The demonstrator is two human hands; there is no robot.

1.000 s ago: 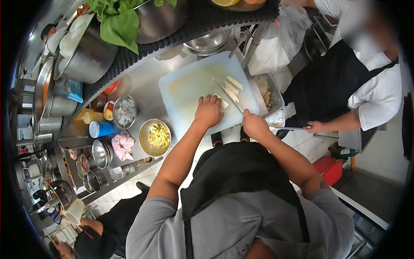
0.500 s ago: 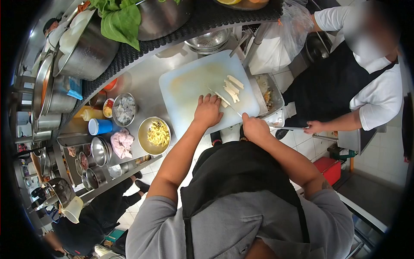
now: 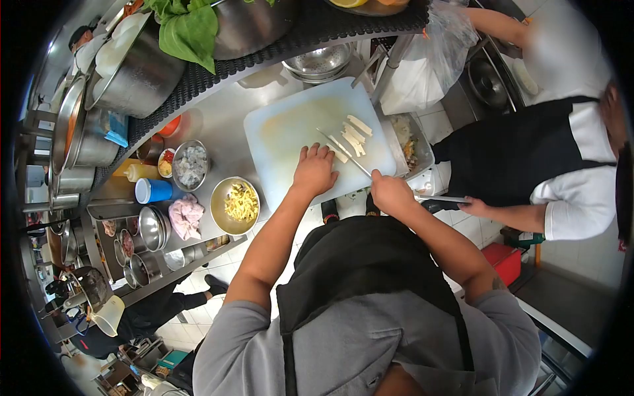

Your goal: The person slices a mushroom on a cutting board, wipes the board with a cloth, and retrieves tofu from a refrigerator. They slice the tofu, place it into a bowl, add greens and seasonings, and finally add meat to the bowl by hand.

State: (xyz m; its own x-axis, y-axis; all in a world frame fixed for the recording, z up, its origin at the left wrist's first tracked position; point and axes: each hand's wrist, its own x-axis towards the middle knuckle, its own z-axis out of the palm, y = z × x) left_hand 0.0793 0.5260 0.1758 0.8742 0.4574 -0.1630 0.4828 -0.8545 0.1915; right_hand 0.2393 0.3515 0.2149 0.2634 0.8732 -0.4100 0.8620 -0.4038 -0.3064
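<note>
The right hand (image 3: 391,193) is closed around the handle of a knife (image 3: 343,152), whose thin steel blade runs up and to the left across the cutting board (image 3: 290,132). The left hand (image 3: 314,170) lies palm down on the board, fingers curled over the pale food piece (image 3: 338,157) it pins just beside the blade; whether those fingers actually pinch the piece cannot be told.

To cut cleanly here, it seems best to keep the left fingertips tucked back from the edge, let the knuckles guide the flat of the blade, and slice with a forward draw so that each stick comes off at an even width.

Just past the blade lie several cut sticks (image 3: 356,132): off-white, squared, matte, set roughly side by side. The board is a pale, smooth, rounded rectangle, probably plastic, resting on a brushed steel counter (image 3: 218,125).

To the left stand a round metal bowl of yellow shreds (image 3: 236,206), a crumpled pink cloth (image 3: 185,218), a blue cup (image 3: 152,191) and a steel bowl of greyish pieces (image 3: 190,165). Farther off, green leaves (image 3: 188,30) hang over a large steel pot (image 3: 135,76) on a black ribbed mat (image 3: 304,30).

At the right, another person in a black apron (image 3: 522,158) stands near a clear plastic bag (image 3: 426,66).
</note>
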